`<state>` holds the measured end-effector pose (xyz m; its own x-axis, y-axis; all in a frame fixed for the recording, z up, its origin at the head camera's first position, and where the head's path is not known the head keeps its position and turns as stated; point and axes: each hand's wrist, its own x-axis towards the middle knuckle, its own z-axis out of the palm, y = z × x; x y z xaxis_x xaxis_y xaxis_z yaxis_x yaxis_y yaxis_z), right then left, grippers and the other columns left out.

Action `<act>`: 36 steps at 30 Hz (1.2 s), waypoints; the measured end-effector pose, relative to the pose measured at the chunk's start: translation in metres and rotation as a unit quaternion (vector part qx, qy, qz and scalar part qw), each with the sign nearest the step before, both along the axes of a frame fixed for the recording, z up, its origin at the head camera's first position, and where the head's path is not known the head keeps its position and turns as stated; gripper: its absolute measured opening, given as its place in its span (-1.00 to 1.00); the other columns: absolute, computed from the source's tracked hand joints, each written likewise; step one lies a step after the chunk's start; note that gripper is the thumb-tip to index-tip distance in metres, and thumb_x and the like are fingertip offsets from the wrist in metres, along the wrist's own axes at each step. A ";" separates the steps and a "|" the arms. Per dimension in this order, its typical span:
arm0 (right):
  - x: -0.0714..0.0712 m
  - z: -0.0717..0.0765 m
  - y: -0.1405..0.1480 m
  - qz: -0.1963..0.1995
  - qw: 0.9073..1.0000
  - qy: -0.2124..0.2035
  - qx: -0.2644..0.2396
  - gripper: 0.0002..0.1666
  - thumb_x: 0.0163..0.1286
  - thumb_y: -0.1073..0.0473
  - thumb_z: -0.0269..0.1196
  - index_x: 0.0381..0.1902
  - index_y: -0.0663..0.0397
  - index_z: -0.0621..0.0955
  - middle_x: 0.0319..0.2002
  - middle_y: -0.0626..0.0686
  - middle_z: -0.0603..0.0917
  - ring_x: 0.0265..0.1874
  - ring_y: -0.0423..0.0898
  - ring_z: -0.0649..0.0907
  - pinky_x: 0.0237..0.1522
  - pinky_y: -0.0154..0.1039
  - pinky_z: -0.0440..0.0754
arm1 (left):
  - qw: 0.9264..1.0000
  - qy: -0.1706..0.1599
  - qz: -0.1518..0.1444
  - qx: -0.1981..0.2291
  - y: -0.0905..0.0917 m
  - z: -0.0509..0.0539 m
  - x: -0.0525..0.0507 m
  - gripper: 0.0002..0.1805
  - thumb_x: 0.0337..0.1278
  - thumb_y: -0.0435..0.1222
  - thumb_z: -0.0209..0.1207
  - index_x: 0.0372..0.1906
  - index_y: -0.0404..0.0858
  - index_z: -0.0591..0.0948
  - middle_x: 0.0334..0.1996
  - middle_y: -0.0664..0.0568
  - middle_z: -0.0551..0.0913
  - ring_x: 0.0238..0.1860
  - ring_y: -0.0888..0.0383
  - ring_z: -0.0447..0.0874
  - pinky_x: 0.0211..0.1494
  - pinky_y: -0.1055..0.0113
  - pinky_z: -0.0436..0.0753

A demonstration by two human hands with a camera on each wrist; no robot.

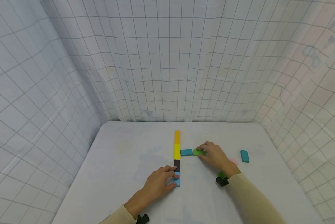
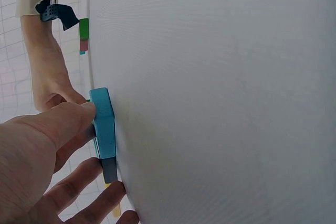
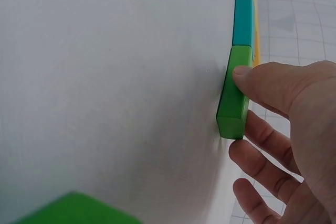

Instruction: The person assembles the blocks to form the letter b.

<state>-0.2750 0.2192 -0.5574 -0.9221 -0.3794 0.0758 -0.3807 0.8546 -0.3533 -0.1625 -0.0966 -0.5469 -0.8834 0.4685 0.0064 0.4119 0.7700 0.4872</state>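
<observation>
Green block (image 1: 198,153), end-on to the teal block (image 1: 186,152) at its left, sits pinched btwn R hand (image 1: 214,155) thumb and fingers; L hand (image 1: 157,182) prob. pinches the near blue block (image 1: 177,181), grip part-hidden. Best slide green in straight, w/ the column (image 1: 177,151) held still.

No text is legible; the left sleeve (image 1: 122,215) bears only tiny marks (image 1: 105,219).

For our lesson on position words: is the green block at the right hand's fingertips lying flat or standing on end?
Lying flat: the green block stretches lengthwise along the table, one end facing the teal block.
</observation>
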 end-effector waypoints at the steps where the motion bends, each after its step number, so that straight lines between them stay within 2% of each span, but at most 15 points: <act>1: 0.000 0.000 0.000 0.000 1.000 0.001 0.000 -0.60 0.58 0.08 0.59 0.31 -0.09 0.86 0.05 -0.02 0.82 0.02 -0.03 0.76 0.20 0.12 0.79 | 1.000 0.000 0.000 0.000 0.000 0.000 0.000 -0.67 0.43 -0.13 0.63 0.21 0.03 0.92 0.50 0.03 0.78 0.41 -0.11 0.82 0.35 -0.18 0.87; 18: 0.002 0.000 0.000 0.018 1.000 0.026 -0.004 -0.61 0.57 0.11 0.60 0.29 -0.04 0.86 0.01 0.00 0.82 -0.05 -0.05 0.76 0.11 0.06 0.79 | 1.000 0.010 0.000 -0.001 -0.001 -0.001 -0.001 -0.68 0.41 -0.12 0.64 0.19 0.04 0.93 0.48 0.05 0.79 0.37 -0.09 0.84 0.31 -0.14 0.88; 36: 0.004 0.000 0.000 0.017 1.000 0.011 -0.009 -0.56 0.59 0.11 0.58 0.35 -0.01 0.83 0.07 0.03 0.83 0.02 0.01 0.78 0.18 0.17 0.79 | 1.000 -0.002 0.005 -0.007 0.001 -0.002 -0.001 -0.68 0.44 -0.10 0.62 0.21 0.08 0.92 0.50 0.07 0.78 0.42 -0.08 0.81 0.38 -0.17 0.86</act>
<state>-0.2715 0.2193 -0.5572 -0.9067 -0.4087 0.1040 -0.4174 0.8343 -0.3601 -0.1637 -0.0959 -0.5491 -0.8883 0.4592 -0.0042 0.4014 0.7809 0.4786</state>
